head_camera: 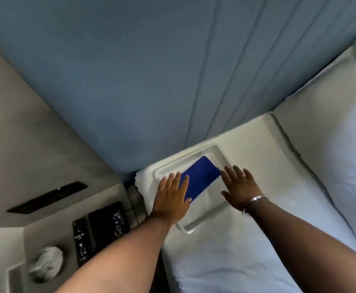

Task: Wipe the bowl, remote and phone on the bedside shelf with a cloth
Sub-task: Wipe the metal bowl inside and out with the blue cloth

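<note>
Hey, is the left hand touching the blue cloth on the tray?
Touching. The head view shows the left hand lying flat, fingers spread, overlapping the near left edge of the blue cloth in the white tray.

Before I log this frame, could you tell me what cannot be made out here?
- Blue cloth: near corner hidden under the left hand, head view.
- Bowl: blurred at the fisheye edge; contents unclear.
- Remote: button markings too small.
- Phone: near end cut off by the left forearm.
- White tray: partly covered by both hands.
</note>
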Motion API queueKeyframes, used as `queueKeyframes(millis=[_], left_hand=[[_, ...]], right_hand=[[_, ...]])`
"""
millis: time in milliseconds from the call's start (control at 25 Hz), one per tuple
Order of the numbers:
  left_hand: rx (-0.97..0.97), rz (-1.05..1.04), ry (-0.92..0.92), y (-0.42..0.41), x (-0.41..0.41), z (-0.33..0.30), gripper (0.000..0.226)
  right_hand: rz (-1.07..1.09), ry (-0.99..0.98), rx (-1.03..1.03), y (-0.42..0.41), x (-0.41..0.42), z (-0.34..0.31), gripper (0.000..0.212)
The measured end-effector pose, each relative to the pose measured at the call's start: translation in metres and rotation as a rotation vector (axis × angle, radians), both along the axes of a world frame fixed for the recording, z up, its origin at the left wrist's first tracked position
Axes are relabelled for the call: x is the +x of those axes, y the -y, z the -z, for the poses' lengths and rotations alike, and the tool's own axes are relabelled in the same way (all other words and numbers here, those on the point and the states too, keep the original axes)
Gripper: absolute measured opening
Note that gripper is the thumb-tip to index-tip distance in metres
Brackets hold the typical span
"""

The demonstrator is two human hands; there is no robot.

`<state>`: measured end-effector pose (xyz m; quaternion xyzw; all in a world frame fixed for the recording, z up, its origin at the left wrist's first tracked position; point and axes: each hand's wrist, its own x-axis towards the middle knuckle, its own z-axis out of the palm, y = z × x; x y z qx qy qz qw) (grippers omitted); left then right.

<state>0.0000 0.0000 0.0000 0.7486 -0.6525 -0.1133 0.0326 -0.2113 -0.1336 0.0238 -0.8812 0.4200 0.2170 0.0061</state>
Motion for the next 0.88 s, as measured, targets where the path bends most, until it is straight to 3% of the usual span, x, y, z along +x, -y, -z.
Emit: queueKeyframes(millis=[160, 240, 360, 440, 560, 600, 680, 800, 880], left_hand=[[0.175, -0.160, -0.039, 0.057, -0.014, 0.044, 0.060], [0.297, -0.293, -0.038, 0.070, -0.008, 0.056, 0.052], [0.265, -0.257, -0.008, 0.072, 0.000, 0.066, 0.034], [0.221, -0.213, -0.170, 0.063, 0.010, 0.059, 0.022], [0.139, -0.264, -0.704, 0.043, 0.040, 0.029, 0.013], [0.064, -0.342, -0.885, 0.034, 0.054, 0.018, 0.012], [-0.107, -0.538, -1.136, 0.004, 0.095, 0.000, 0.008], [-0.219, -0.796, -1.383, -0.072, 0.163, -0.009, 0.004], [-0.245, -0.960, -1.487, -0.130, 0.207, 0.001, 0.008]], right_hand=[[-0.227, 0.063, 0.088, 0.039, 0.030, 0.050, 0.056], [-0.358, 0.091, 0.107, 0.048, 0.059, 0.074, 0.061], [-0.298, -0.031, 0.087, 0.055, 0.094, 0.090, 0.078], [-0.253, -0.139, -0.015, 0.056, 0.101, 0.081, 0.063], [-0.211, -0.221, 0.011, 0.047, 0.094, 0.040, 0.034], [-0.084, -0.129, 0.165, 0.039, 0.091, 0.028, 0.030], [0.316, 0.280, 0.627, 0.008, 0.102, 0.002, 0.022], [0.776, 0.907, 1.110, -0.062, 0.155, -0.028, 0.011], [0.971, 1.155, 1.393, -0.124, 0.209, -0.033, 0.017]])
